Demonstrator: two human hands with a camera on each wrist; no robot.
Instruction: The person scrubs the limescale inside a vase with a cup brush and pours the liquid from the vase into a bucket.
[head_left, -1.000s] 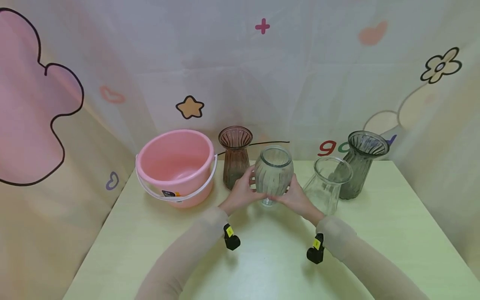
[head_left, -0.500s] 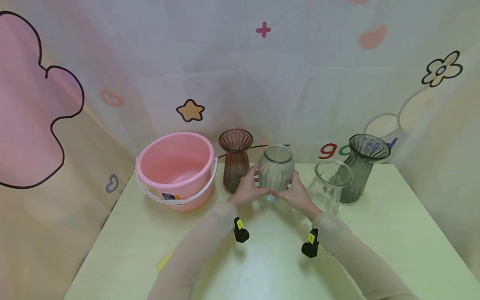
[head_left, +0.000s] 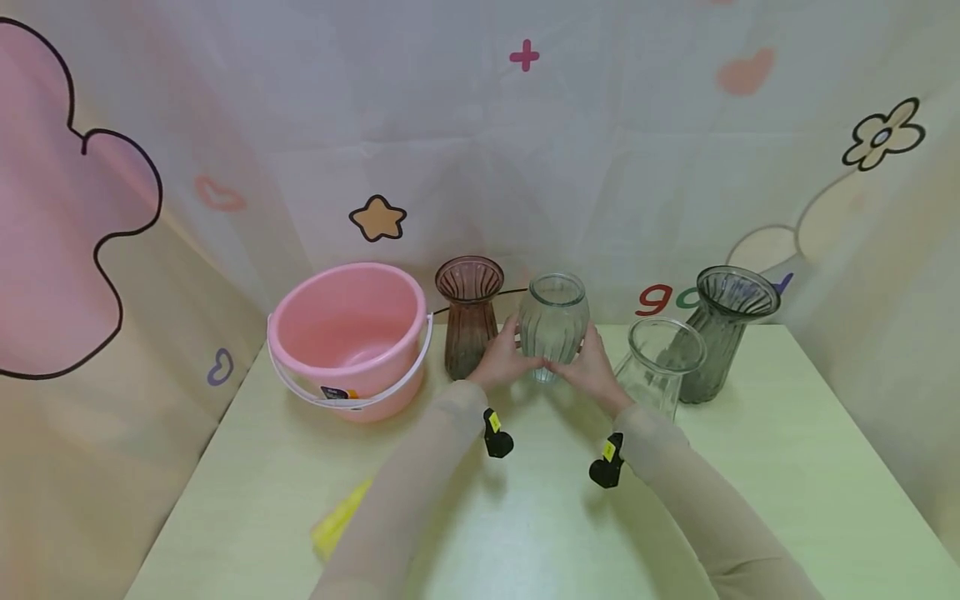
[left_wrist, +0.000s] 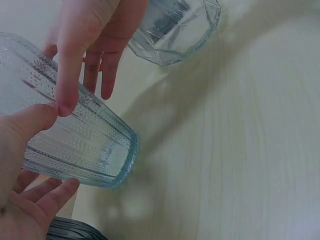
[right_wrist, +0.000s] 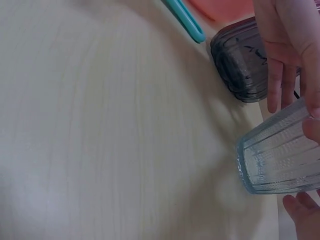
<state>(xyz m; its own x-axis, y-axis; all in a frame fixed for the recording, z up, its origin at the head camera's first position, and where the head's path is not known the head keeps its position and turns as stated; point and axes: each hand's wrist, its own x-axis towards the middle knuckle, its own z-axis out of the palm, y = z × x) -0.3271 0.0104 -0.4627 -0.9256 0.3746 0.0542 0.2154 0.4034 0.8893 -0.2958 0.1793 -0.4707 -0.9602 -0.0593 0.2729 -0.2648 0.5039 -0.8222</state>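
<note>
A clear ribbed glass vase [head_left: 553,325] is held upright between both hands, in front of the wall sheet. My left hand [head_left: 504,360] grips its left side and my right hand [head_left: 595,368] its right, thumbs meeting at the front. In the left wrist view the vase's textured wall and thick base [left_wrist: 95,140] show above the table, with a shadow below. Left of the hands stands a reddish-to-grey fluted vase [head_left: 470,312], its base partly behind my left hand. A clear flared vase [head_left: 652,383] stands close to my right wrist.
A pink bucket [head_left: 348,333] with a white handle stands at the left. A smoky grey vase [head_left: 720,342] is behind the clear flared one. Something yellow [head_left: 341,521] lies partly under my left forearm. The right wrist view shows a teal handle [right_wrist: 185,20] by the bucket.
Both hands have carried the clear ribbed vase back toward the wall. My left forearm has shifted right, uncovering the yellow thing on the table.
</note>
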